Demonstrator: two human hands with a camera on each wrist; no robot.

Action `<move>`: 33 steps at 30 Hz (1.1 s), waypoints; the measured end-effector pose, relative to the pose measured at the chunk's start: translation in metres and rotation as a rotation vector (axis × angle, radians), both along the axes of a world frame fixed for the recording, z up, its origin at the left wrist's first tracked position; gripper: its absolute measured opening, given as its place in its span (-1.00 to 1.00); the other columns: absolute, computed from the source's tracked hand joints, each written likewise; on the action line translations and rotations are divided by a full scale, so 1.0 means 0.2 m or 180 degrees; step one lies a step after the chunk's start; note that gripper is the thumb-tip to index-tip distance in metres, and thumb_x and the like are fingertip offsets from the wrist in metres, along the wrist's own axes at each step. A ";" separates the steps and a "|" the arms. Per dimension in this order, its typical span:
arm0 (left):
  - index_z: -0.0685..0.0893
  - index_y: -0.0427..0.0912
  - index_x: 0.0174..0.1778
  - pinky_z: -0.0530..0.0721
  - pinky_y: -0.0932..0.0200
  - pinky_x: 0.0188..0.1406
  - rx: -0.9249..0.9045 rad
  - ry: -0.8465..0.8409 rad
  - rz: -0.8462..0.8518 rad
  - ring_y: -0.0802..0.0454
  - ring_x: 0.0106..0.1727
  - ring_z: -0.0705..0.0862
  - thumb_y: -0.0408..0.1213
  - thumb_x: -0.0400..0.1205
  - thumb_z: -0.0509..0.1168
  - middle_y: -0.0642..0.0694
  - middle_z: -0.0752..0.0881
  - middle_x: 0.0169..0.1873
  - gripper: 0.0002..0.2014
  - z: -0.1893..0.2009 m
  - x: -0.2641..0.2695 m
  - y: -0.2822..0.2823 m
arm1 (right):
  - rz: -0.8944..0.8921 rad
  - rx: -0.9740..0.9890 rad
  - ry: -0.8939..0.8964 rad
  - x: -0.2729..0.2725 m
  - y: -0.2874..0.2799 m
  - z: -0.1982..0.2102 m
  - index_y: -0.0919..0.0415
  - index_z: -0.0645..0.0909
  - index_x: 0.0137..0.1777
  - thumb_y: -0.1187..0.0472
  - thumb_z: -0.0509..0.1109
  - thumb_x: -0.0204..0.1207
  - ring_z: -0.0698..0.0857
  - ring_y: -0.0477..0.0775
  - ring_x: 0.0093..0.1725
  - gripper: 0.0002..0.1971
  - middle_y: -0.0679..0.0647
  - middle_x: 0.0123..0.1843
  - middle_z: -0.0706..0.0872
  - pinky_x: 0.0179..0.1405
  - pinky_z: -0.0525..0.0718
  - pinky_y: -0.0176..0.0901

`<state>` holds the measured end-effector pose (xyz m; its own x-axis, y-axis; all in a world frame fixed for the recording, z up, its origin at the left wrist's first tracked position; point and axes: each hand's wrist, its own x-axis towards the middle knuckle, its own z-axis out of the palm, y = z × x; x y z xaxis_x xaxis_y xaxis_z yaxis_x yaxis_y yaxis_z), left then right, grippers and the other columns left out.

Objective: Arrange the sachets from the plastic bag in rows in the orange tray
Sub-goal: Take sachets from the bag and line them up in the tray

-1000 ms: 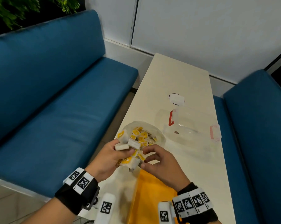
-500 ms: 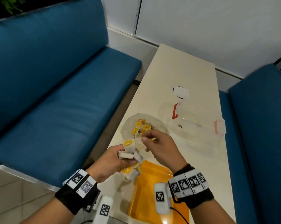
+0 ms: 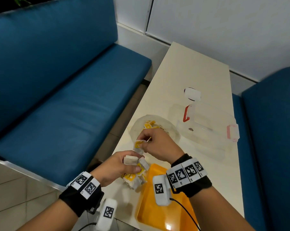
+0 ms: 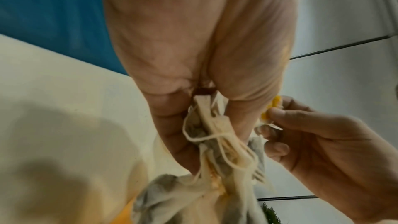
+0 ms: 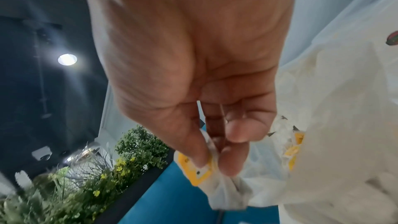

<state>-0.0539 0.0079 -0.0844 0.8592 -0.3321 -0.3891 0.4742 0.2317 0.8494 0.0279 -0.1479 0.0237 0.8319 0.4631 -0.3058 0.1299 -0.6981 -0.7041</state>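
My left hand [image 3: 124, 165] grips a bunch of white and yellow sachets [image 3: 134, 178] with tangled strings [image 4: 217, 135], held above the near left corner of the orange tray [image 3: 151, 204]. Just beyond it, my right hand [image 3: 155, 145] pinches a single yellow-labelled sachet [image 3: 138, 145] between thumb and fingers [image 5: 215, 163], above the tray's far end. The clear plastic bag [image 3: 157, 125] lies open on the table behind both hands, with several more sachets [image 3: 148, 125] inside.
A clear lidded box [image 3: 207, 125] with red clips and a white round object [image 3: 192, 94] stand on the cream table [image 3: 196, 72] beyond the bag. Blue benches [image 3: 66, 90] flank the table on both sides; the table's left edge runs close to my left hand.
My right hand has taken one sachet from the bunch and lifted it away. Both hands have come nearer me, and more of the orange tray shows below them.
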 end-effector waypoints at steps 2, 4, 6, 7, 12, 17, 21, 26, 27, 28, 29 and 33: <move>0.76 -0.26 0.24 0.78 0.03 -0.02 -0.0012 0.0068 0.0055 -0.10 -0.02 0.80 -0.59 0.53 0.51 -0.26 0.82 -0.01 -0.63 -0.03 -0.01 0.00 | -0.0061 -0.0021 -0.0161 -0.02 -0.01 0.00 0.12 0.75 -0.10 0.25 0.47 0.51 0.68 -0.17 -0.22 -0.96 -0.11 -0.17 0.76 -0.08 0.69 -0.21; 0.78 -0.25 0.21 0.76 0.07 -0.06 -0.0056 0.0128 0.0087 -0.08 -0.04 0.80 -0.59 0.52 0.51 -0.23 0.82 -0.03 -0.64 -0.06 -0.02 -0.01 | -0.0130 -0.0079 -0.0324 -0.04 -0.04 0.02 0.14 0.77 -0.07 0.24 0.46 0.52 0.67 -0.15 -0.15 -0.93 -0.13 -0.16 0.74 -0.06 0.65 -0.25; 0.80 -0.21 0.18 0.75 -0.01 0.01 -0.0086 0.0177 0.0112 -0.14 0.00 0.80 -0.56 0.52 0.53 -0.29 0.82 0.02 -0.66 -0.09 -0.02 0.00 | -0.0112 -0.0146 -0.0506 -0.07 -0.11 0.04 0.13 0.77 -0.04 0.25 0.45 0.53 0.64 -0.22 -0.12 -0.92 -0.18 -0.13 0.71 -0.07 0.60 -0.38; 0.80 -0.20 0.19 0.74 -0.05 0.06 -0.0115 0.0213 0.0123 -0.19 0.03 0.80 -0.54 0.51 0.54 -0.34 0.82 0.06 -0.66 -0.11 -0.03 0.00 | -0.0094 -0.0170 -0.0597 -0.10 -0.15 0.04 0.11 0.77 -0.04 0.25 0.45 0.54 0.63 -0.25 -0.13 -0.92 -0.21 -0.14 0.70 -0.10 0.58 -0.44; 0.75 -0.20 0.29 0.76 -0.10 -0.03 -0.0233 0.0394 0.0162 -0.44 0.19 0.76 -0.35 0.43 0.62 -0.45 0.77 0.19 -0.53 -0.18 -0.04 0.04 | -0.0122 -0.0605 -0.0705 -0.23 -0.36 -0.06 0.01 0.71 -0.11 0.27 0.43 0.52 0.68 -0.14 -0.19 -0.88 -0.17 -0.21 0.72 -0.19 0.66 -0.24; 0.75 -0.22 0.30 0.71 -0.20 0.21 -0.0143 0.0466 0.0261 -0.34 0.18 0.77 -0.23 0.26 0.71 -0.41 0.79 0.19 -0.35 -0.24 -0.05 0.02 | 0.0025 -0.1256 -0.0432 -0.30 -0.41 -0.32 0.12 0.73 -0.03 0.28 0.26 0.62 0.62 0.07 -0.08 -0.80 0.03 -0.03 0.64 -0.08 0.64 0.01; 0.76 -0.22 0.29 0.78 -0.08 0.08 -0.0180 0.0473 0.0213 -0.29 0.12 0.80 -0.26 0.27 0.69 -0.40 0.80 0.16 -0.38 -0.25 -0.07 0.00 | -0.0164 -0.1495 -0.0442 -0.31 -0.41 -0.46 0.11 0.70 0.06 0.28 0.24 0.64 0.63 0.10 0.01 -0.80 0.04 0.06 0.60 -0.07 0.62 -0.08; 0.77 -0.23 0.27 0.78 0.04 -0.10 -0.0180 0.0507 0.0193 -0.24 0.04 0.82 -0.36 0.36 0.63 -0.40 0.81 0.12 -0.49 -0.25 -0.08 -0.02 | -0.0587 -0.1344 -0.0541 -0.31 -0.39 -0.54 0.13 0.68 -0.01 0.26 0.37 0.61 0.62 0.03 -0.14 -0.94 -0.03 0.05 0.46 -0.17 0.57 -0.21; 0.77 -0.24 0.26 0.78 0.03 -0.09 -0.0168 0.0527 0.0188 -0.25 0.05 0.82 -0.34 0.35 0.65 -0.40 0.81 0.13 -0.47 -0.26 -0.09 -0.03 | -0.0667 -0.1294 -0.0545 -0.31 -0.39 -0.55 0.13 0.68 -0.02 0.27 0.38 0.60 0.64 0.04 -0.14 -0.94 -0.03 0.05 0.46 -0.16 0.61 -0.19; 0.77 -0.24 0.26 0.79 0.00 -0.07 -0.0166 0.0546 0.0186 -0.27 0.06 0.82 -0.30 0.31 0.67 -0.41 0.80 0.13 -0.44 -0.27 -0.09 -0.03 | -0.0742 -0.1241 -0.0544 -0.30 -0.38 -0.56 0.13 0.68 -0.04 0.27 0.39 0.60 0.65 0.04 -0.14 -0.94 -0.03 0.05 0.47 -0.15 0.63 -0.18; 0.77 -0.23 0.26 0.80 -0.03 -0.03 -0.0165 0.0565 0.0195 -0.29 0.08 0.81 -0.28 0.29 0.68 -0.41 0.80 0.14 -0.41 -0.28 -0.09 -0.03 | -0.0807 -0.1187 -0.0543 -0.30 -0.38 -0.57 0.13 0.69 -0.05 0.28 0.39 0.59 0.65 0.04 -0.13 -0.94 -0.03 0.04 0.47 -0.14 0.64 -0.19; 0.75 -0.26 0.28 0.80 -0.10 0.07 -0.0181 0.0620 0.0210 -0.33 0.12 0.80 -0.33 0.36 0.67 -0.41 0.80 0.16 -0.45 -0.31 -0.11 -0.02 | -0.0930 -0.1045 -0.0550 -0.28 -0.35 -0.58 0.12 0.71 -0.08 0.24 0.39 0.60 0.63 0.02 -0.13 -0.93 -0.05 -0.04 0.49 -0.17 0.58 -0.21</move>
